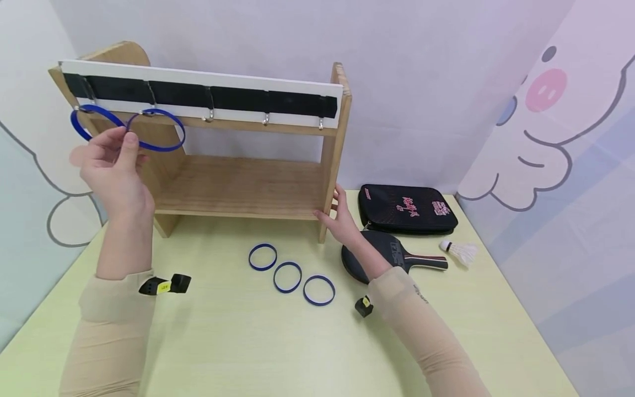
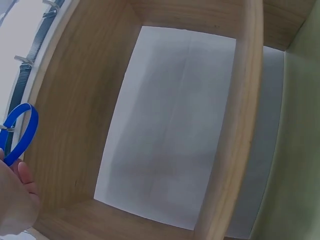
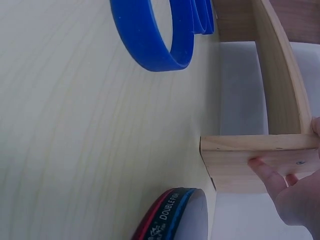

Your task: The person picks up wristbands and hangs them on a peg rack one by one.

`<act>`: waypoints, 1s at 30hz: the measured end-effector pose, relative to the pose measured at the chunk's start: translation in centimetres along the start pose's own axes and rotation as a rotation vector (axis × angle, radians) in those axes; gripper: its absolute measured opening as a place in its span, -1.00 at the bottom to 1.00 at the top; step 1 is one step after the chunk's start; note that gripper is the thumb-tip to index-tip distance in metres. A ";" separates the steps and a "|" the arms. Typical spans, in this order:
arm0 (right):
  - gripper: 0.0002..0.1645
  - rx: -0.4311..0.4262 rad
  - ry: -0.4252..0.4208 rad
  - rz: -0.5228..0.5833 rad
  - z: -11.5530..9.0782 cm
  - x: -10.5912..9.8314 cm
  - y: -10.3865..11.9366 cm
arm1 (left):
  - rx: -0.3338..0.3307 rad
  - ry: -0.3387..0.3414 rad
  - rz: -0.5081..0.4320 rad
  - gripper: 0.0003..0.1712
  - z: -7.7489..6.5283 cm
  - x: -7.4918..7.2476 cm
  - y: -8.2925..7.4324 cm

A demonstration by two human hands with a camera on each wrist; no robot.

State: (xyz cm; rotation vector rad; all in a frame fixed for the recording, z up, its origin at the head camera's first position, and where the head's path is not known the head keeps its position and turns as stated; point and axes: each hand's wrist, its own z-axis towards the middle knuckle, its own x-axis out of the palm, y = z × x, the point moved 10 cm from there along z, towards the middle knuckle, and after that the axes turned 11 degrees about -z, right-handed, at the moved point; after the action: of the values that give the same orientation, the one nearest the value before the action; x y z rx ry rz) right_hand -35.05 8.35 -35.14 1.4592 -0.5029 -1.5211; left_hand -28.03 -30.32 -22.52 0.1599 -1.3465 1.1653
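My left hand point(image 1: 117, 173) pinches the edge of a blue wristband point(image 1: 162, 149) between thumb and fingers. That band loops over the second hook from the left on a wooden shelf point(image 1: 243, 215). Another blue wristband point(image 1: 75, 122) hangs from the leftmost hook, partly behind the hand. In the left wrist view, fingers show at the lower edge of the blue band point(image 2: 31, 131). My right hand point(image 1: 342, 221) grips the shelf's right side panel, thumb at the front edge and fingers on the outer face. Three more blue wristbands point(image 1: 319, 304) lie on the table before the shelf.
Metal hooks point(image 1: 208, 117) line the shelf's black-and-white front strip. Under my right forearm lies a table tennis paddle point(image 1: 382, 248). Behind it is a black zip case point(image 1: 407, 209), with a shuttlecock point(image 1: 461, 252) to the right. Walls stand close around the table point(image 1: 238, 353).
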 end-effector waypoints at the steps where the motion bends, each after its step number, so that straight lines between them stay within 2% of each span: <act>1: -0.01 0.003 -0.001 -0.001 0.1 0.0 -0.1 | 0.003 0.005 0.003 -0.61 0.0 0.0 0.0; 5: -0.01 -0.006 -0.010 0.006 0.3 0.0 -0.4 | 0.018 0.016 0.058 -0.62 -0.4 -0.3 -0.1; 10: 0.01 -0.018 -0.028 -0.013 1.1 0.5 -2.3 | 0.061 0.019 0.123 -0.66 -1.2 -0.7 -0.7; 14: 0.02 -0.005 -0.036 -0.025 1.5 0.7 -3.3 | 0.073 0.059 0.195 -0.68 -2.3 -0.7 -0.4; 18: 0.02 -0.009 -0.024 -0.005 1.4 0.7 -3.1 | 0.060 0.177 0.371 -0.74 -3.9 -0.4 1.1; 21: 0.01 -0.012 -0.009 0.008 0.9 0.5 -1.8 | 0.065 0.306 0.563 -0.75 -5.5 0.1 2.6; 24: 0.00 -0.006 0.001 0.007 0.4 0.2 -0.7 | 0.075 0.430 0.711 -0.74 -7.2 0.5 4.1; 27: -0.01 -0.003 -0.002 -0.007 0.2 0.1 -0.1 | 0.061 0.535 0.785 -0.73 -8.6 0.6 5.3; 30: -0.02 -0.006 -0.008 -0.014 0.1 0.0 0.1 | 0.033 0.608 0.832 -0.72 -9.7 0.4 6.5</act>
State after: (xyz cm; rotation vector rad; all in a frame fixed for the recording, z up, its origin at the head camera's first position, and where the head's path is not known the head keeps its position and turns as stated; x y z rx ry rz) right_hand -35.11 8.28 -35.08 1.4555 -0.4937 -1.5392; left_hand -26.37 -20.41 -28.47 -0.7472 -0.8376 1.7336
